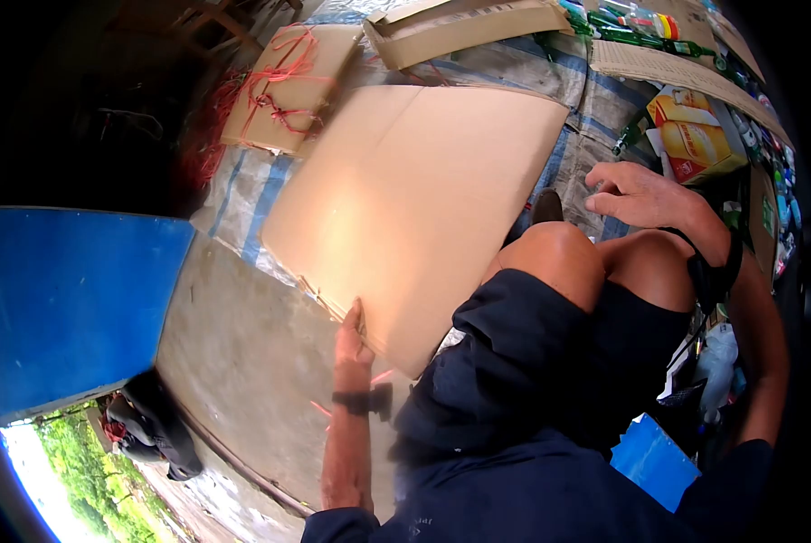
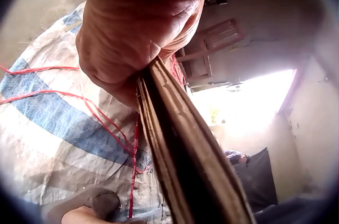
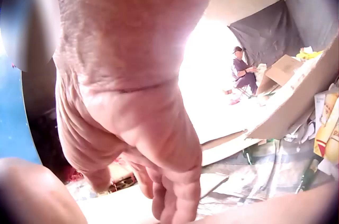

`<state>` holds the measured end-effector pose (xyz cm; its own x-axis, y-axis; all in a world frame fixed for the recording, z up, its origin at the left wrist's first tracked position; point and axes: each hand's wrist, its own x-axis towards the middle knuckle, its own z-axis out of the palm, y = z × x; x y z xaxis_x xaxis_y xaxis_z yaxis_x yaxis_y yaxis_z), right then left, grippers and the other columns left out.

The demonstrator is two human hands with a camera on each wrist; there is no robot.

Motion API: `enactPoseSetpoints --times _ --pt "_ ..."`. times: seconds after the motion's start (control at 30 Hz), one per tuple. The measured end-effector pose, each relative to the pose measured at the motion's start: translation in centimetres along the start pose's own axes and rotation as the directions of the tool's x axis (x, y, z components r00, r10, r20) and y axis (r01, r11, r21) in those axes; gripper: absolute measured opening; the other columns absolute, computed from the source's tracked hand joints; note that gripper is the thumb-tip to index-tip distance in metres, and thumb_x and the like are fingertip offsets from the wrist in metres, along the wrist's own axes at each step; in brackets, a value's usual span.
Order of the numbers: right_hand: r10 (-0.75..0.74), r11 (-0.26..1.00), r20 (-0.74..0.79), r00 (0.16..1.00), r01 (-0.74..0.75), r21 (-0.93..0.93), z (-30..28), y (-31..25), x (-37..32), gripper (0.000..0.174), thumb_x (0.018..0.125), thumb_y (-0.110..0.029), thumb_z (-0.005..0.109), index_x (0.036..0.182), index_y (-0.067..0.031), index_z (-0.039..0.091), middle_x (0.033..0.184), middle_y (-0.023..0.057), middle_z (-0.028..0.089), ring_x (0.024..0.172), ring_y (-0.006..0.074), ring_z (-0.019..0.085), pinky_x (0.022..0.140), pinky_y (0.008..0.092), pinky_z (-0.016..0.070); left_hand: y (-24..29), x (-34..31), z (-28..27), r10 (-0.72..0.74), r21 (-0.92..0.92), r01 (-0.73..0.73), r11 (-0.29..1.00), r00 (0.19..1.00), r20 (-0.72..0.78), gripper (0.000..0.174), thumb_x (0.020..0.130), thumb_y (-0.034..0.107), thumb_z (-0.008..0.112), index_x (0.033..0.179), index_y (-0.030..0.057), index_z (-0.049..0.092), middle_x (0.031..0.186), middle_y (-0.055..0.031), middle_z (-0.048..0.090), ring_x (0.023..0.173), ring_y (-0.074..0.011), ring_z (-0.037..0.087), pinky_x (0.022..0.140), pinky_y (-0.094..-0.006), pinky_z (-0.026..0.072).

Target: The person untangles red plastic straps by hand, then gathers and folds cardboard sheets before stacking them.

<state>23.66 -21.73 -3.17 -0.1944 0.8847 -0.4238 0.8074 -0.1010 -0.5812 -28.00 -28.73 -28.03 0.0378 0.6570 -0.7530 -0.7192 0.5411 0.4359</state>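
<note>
A flat stack of brown cardboard sheets (image 1: 419, 181) lies tilted in front of the person's knees. At its near left corner the left hand (image 1: 355, 344) grips the edge, thumb on the top face and the other fingers hidden below. Up close in the left wrist view, the layered cardboard edges (image 2: 198, 144) run out from under that hand (image 2: 140, 33), with a dark gap between layers. Red string (image 2: 133, 176) trails over the tarp beside them. Above the right knee, apart from the cardboard, the right hand (image 1: 639, 193) hangs with loosely bent fingers, holding nothing.
A cardboard bundle tied with red string (image 1: 283, 86) lies at the far left on the striped tarp (image 1: 256, 195). Beyond is an open cardboard box (image 1: 469, 34). Green bottles (image 1: 640, 38) and a yellow printed carton (image 1: 695, 136) crowd the right. A blue panel (image 1: 71, 299) stands left. Another person (image 3: 243, 70) sits farther off.
</note>
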Motion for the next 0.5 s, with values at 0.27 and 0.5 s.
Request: enactPoseSetpoints --times 0.27,0.5 --pt "-0.047 0.961 -0.104 0.993 0.073 0.265 0.2 -4.3 -2.0 0.04 0.095 -0.03 0.068 0.116 0.0048 0.063 0.091 0.0106 0.069 0.084 0.015 0.065 0.073 0.0321 0.0523 5.0 -7.0 9.2 -0.088 0.08 0.075 0.994 0.981 0.173 0.043 0.108 0.031 0.043 0.138 0.0019 0.052 0.136 -0.0154 0.06 0.122 -0.0283 0.062 0.104 -0.0407 0.0518" --pt "0.174 0.633 -0.035 0.984 -0.084 0.769 7.6 -3.5 4.2 0.045 0.101 -0.04 0.062 0.122 -0.0009 0.059 0.109 0.0112 0.069 0.095 0.0187 0.069 0.08 0.0308 0.0543 4.3 -6.8 9.3 -0.157 0.072 0.143 0.987 0.957 0.245 0.045 0.108 0.033 0.044 0.14 0.0022 0.051 0.137 -0.0157 0.06 0.124 -0.028 0.06 0.106 -0.0413 0.0508"
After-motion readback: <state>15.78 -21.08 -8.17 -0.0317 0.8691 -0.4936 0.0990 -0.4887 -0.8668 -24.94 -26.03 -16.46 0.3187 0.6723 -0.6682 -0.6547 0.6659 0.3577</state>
